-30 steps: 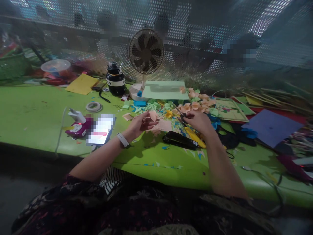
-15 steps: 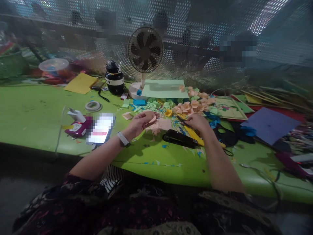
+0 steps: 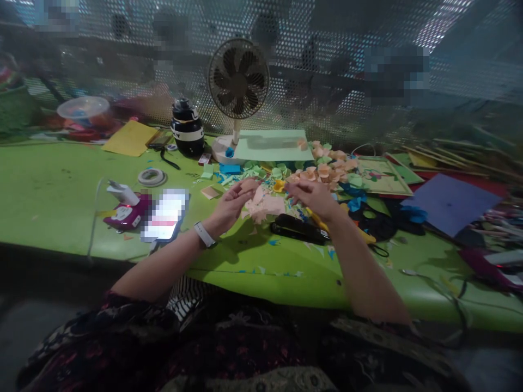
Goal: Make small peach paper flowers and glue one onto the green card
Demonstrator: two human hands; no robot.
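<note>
My left hand (image 3: 233, 202) pinches a small piece of peach paper (image 3: 250, 186) above the green table. My right hand (image 3: 312, 197) hovers just right of it, fingers bent and the thumb apart, with nothing visible in them. Between and below the hands lie pale pink paper pieces (image 3: 269, 206) among small cut scraps. A yellow-handled tool (image 3: 363, 234) lies partly hidden under my right wrist. Beside it rests a black stapler (image 3: 300, 230). Just beyond the hands sit a yellow paper flower (image 3: 279, 185) and a heap of peach paper flowers (image 3: 322, 173).
A fan (image 3: 239, 79) and a black bottle (image 3: 187, 130) stand at the back. On the left are a lit phone (image 3: 166, 215), a tape roll (image 3: 152, 177) and a purple device (image 3: 129, 212). Purple paper (image 3: 453, 204) and a framed picture (image 3: 384, 175) lie to the right.
My right hand has moved left, away from the dark, pointed tool by the yellow handle, toward my left hand. My left hand keeps hold of the peach paper. The view has shifted slightly.
</note>
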